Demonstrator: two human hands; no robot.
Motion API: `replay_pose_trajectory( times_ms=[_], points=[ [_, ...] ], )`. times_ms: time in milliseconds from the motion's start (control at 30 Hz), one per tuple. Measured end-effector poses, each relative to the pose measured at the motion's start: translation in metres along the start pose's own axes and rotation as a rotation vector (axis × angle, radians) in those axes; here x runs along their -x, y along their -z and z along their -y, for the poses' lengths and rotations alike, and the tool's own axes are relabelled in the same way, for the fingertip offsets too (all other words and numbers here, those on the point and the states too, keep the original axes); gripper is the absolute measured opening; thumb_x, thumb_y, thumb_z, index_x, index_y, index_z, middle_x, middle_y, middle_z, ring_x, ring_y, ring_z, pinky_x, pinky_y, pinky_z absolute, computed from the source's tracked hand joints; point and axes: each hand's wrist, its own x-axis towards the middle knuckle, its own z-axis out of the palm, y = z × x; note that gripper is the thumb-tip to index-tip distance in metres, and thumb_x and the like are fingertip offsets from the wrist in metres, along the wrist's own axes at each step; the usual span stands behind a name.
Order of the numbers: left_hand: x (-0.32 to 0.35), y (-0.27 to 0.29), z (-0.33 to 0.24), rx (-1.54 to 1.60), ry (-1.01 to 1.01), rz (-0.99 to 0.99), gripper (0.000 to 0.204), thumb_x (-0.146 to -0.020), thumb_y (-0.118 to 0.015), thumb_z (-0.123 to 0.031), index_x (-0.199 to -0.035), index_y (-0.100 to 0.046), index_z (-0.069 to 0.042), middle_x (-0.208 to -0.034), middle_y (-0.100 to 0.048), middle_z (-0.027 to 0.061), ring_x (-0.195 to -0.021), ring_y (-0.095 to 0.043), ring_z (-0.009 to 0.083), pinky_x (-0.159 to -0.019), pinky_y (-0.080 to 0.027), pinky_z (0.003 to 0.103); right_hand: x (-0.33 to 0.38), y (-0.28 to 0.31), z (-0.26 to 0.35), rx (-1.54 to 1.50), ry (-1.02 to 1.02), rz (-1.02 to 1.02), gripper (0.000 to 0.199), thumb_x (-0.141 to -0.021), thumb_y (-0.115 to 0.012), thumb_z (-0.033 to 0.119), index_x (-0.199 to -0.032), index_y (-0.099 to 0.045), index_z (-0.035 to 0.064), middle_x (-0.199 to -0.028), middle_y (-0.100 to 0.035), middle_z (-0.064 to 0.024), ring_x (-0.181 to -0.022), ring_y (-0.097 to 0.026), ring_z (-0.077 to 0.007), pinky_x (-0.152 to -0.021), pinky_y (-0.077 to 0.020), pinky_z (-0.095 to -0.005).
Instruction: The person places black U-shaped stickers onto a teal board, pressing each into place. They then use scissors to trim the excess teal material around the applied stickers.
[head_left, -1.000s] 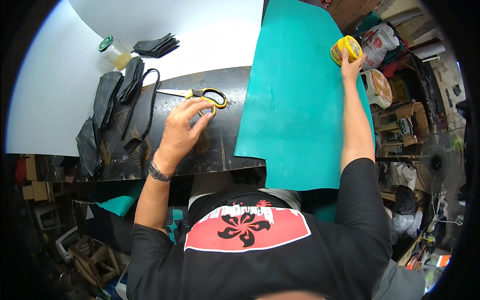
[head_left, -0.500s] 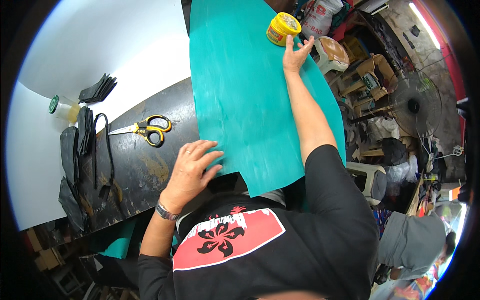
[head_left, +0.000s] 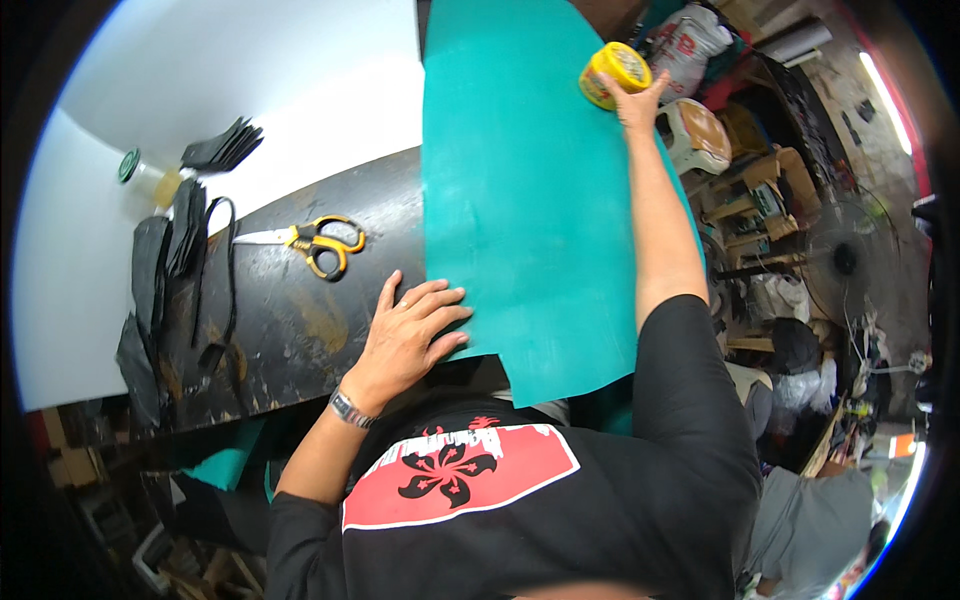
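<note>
A large green sheet [head_left: 530,200] of smooth, flexible material lies over the dark table, its notched near edge close to my body. My left hand [head_left: 405,340] rests open with spread fingers at the sheet's near left corner, partly on the table. At the far right edge of the sheet, my right hand [head_left: 640,103] grips a yellow tub [head_left: 612,78], thumb on its near side and fingers round its right. Yellow-and-black scissors [head_left: 320,243] lie on the table left of the sheet, blades pointing left.
Black strips [head_left: 150,270] and a stack of black pieces [head_left: 222,146] lie at the left, beside a green-lidded jar [head_left: 148,180]. A white sheet [head_left: 300,90] covers the far left. To the right stand a stool [head_left: 695,138] and a fan [head_left: 845,255]; another person [head_left: 810,525] is at lower right.
My right hand has closed round the yellow tub, having been beside it with fingers apart. My left hand has settled at the sheet's corner. The whole view has shifted slightly.
</note>
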Motion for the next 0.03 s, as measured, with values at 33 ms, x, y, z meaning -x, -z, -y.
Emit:
replay_pose_trajectory(
  times_ms=[33],
  points=[
    [0.0001, -0.0012, 0.0010, 0.003, 0.010, 0.005, 0.032, -0.089, -0.071, -0.030, -0.118, -0.069, -0.017, -0.131, -0.062, 0.0023, -0.131, -0.051, 0.0230, -0.117, -0.024, 0.057, 0.0024, 0.0022, 0.0010, -0.141, -0.119, 0.153, 0.130, -0.068, -0.090, 0.047, -0.154, -0.009, -0.0067, -0.157, -0.023, -0.0316, -0.145, -0.033, -0.0358, -0.121, -0.0255, -0.0407]
  ],
)
